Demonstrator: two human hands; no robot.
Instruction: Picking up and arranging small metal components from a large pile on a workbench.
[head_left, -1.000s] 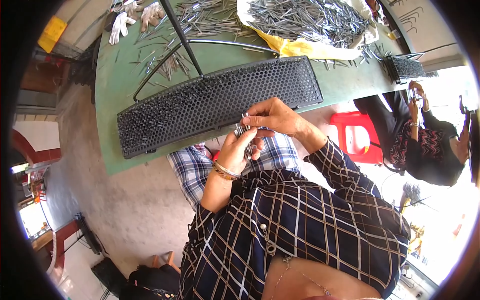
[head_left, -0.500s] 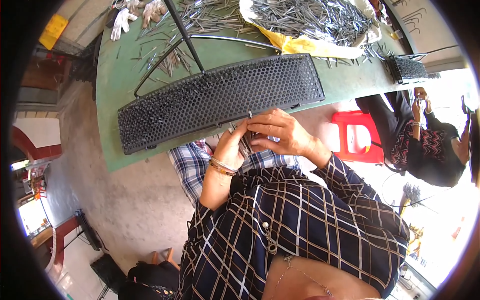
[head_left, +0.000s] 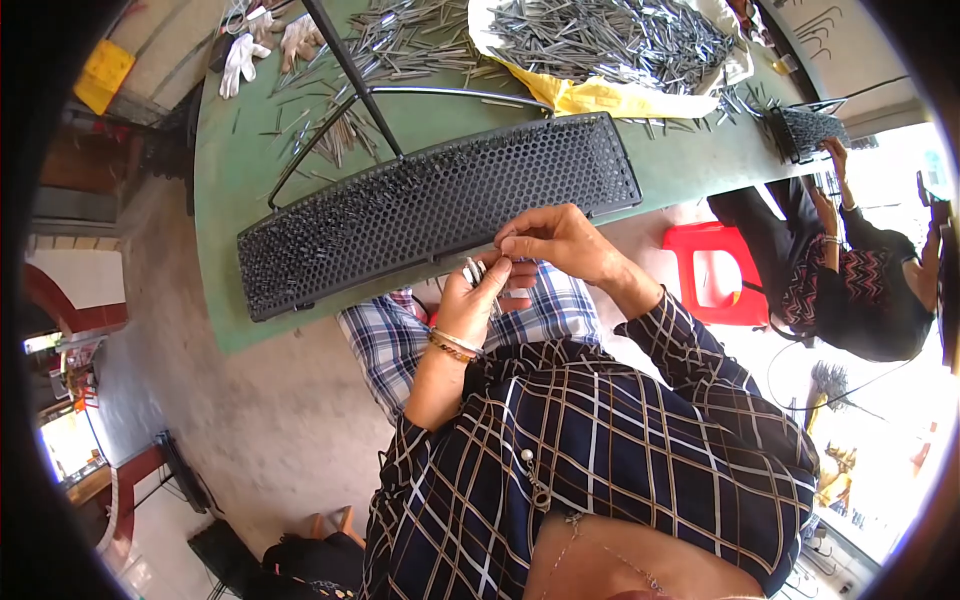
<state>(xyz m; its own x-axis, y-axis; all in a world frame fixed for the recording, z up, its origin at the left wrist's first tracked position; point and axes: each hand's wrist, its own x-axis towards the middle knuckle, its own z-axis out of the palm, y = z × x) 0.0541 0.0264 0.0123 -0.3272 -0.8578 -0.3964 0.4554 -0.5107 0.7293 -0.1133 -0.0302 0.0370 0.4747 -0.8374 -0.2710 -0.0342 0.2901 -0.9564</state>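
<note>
A long black perforated tray point(head_left: 440, 210), studded with metal pins, lies across the green table point(head_left: 230, 200) in front of me. My left hand point(head_left: 475, 300) is held just below the tray's near edge and grips a small bundle of metal pins point(head_left: 473, 270). My right hand point(head_left: 560, 240) sits right beside it, its fingertips pinched on the bundle's top end. Both hands hover over my lap, close to the tray's near rim.
A big heap of loose metal pins point(head_left: 610, 35) lies on white and yellow sheeting at the table's far side, with more pins point(head_left: 390, 45) scattered left. White gloves point(head_left: 260, 50) lie far left. Another person point(head_left: 850, 270) works at a smaller black tray point(head_left: 805, 130) beside a red stool point(head_left: 715, 275).
Both hands have drawn slightly down and right from the tray's edge, staying together on the pin bundle. The tray has not moved.
</note>
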